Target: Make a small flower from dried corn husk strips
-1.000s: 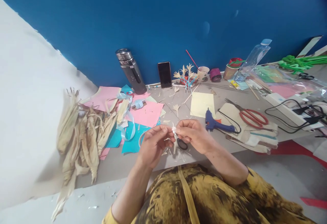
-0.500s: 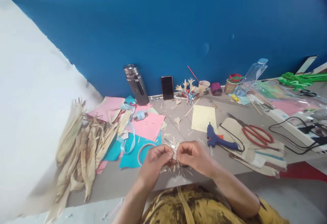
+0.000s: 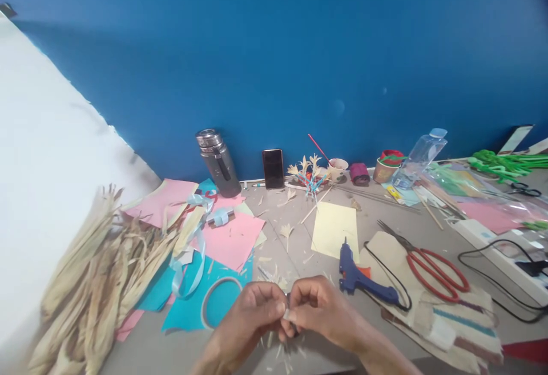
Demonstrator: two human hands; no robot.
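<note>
My left hand (image 3: 250, 318) and my right hand (image 3: 321, 309) meet low in the middle of the view, fingertips pinched together on a small pale piece of dried husk (image 3: 286, 314). Most of that piece is hidden by the fingers. Thin husk scraps (image 3: 278, 352) lie on the table under the hands. A roll of clear tape (image 3: 218, 306) rests on a teal paper sheet (image 3: 188, 315) just left of my left hand. A blue glue gun (image 3: 362, 283) lies right of my right hand.
A heap of dried corn husks (image 3: 94, 283) fills the left. Pink paper (image 3: 231, 241), yellow paper (image 3: 334, 229), red-handled scissors (image 3: 432, 269), a power strip (image 3: 496, 249), a steel flask (image 3: 214, 161), a phone (image 3: 273, 168), husk flowers (image 3: 306, 172), cups and a plastic bottle (image 3: 417, 158) line the blue wall.
The camera has tilted upward, so the hands and table sit lower in the view and my shirt has left it. Both hands stay pinched on the small husk piece.
</note>
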